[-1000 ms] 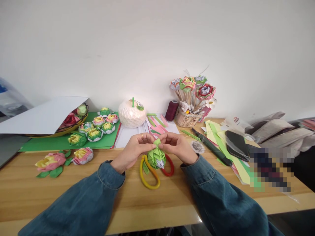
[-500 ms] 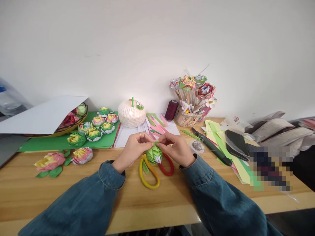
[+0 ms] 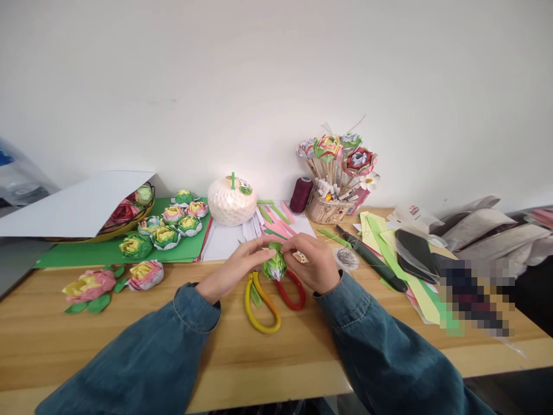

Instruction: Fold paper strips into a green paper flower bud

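Between my two hands is a green folded-paper flower (image 3: 275, 267) with whitish tips at its lower end. My left hand (image 3: 242, 262) grips it from the left, thumb against its upper side. From the right, the bent fingers of my right hand (image 3: 313, 262) pinch at its top edge, near a light green paper strip. Just below the flower lie scissors with one yellow handle (image 3: 264, 323) and one red handle (image 3: 298, 297); their blades are hidden under the hands and flower. A small green paper piece (image 3: 256, 298) shows inside the yellow loop.
Finished paper flowers (image 3: 165, 235) sit on a green sheet (image 3: 78, 253) at left. Pink and green strips (image 3: 276, 218) lie on white paper behind my hands. A thread spool (image 3: 301, 195) and a flower-filled basket (image 3: 330, 208) stand by the wall. A utility knife (image 3: 375, 262) and a phone (image 3: 415, 253) lie right.
The flower has turned a little and moved slightly right and up. My left fingers have straightened and drawn apart from the right fingertips, which stay at the top edge.
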The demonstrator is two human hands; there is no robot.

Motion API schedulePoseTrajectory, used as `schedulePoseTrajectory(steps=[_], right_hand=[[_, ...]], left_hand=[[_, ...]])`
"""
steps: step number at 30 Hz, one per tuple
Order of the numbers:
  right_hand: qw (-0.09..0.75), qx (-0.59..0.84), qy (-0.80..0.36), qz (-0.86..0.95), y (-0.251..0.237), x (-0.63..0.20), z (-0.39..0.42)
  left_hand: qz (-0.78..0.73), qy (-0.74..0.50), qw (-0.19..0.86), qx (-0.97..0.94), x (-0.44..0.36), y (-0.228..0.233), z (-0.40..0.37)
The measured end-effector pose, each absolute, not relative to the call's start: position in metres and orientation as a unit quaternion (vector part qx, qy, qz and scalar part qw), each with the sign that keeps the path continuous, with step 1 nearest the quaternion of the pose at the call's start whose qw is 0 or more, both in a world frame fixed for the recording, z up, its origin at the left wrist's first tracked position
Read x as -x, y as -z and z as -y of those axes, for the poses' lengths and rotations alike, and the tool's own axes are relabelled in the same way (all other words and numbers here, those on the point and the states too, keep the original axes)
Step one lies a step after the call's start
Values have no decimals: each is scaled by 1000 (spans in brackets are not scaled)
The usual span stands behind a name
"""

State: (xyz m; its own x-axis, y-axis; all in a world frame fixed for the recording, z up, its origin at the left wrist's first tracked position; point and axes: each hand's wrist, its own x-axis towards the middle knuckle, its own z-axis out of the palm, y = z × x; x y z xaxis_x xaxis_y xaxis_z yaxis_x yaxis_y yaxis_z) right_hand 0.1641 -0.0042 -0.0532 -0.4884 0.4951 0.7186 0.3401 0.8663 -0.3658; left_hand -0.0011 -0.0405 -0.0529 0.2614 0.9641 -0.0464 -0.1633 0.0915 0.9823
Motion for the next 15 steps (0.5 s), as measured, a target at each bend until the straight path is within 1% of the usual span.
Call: schedulePoseTrajectory(steps=[3, 5, 6, 8, 10, 12, 13, 15], right_hand=[[447, 193, -18, 873, 56, -166, 2], [445, 157, 14, 882, 57, -168, 1], [446, 147, 20, 882, 57, -168, 2], [462, 180, 0, 869, 55, -167, 3], [464, 268, -87, 840, 53, -164, 5], [417, 335, -254, 806, 50, -160, 6], [384, 344, -350, 782, 49, -158, 6], [337, 332, -511, 718, 48, -155, 6]], left_hand=[[-370, -378, 699, -481, 2, 55, 43], [-360, -353, 714, -485, 1, 56, 44], [-367, -362, 699, -495, 1, 57, 43], [-403, -415, 621, -529, 0, 58, 41], [-448, -476, 487, -579, -1, 61, 38], [-479, -498, 348, -634, -1, 63, 36], [-486, -496, 296, -656, -1, 64, 35], [-491, -485, 240, -683, -1, 66, 35]])
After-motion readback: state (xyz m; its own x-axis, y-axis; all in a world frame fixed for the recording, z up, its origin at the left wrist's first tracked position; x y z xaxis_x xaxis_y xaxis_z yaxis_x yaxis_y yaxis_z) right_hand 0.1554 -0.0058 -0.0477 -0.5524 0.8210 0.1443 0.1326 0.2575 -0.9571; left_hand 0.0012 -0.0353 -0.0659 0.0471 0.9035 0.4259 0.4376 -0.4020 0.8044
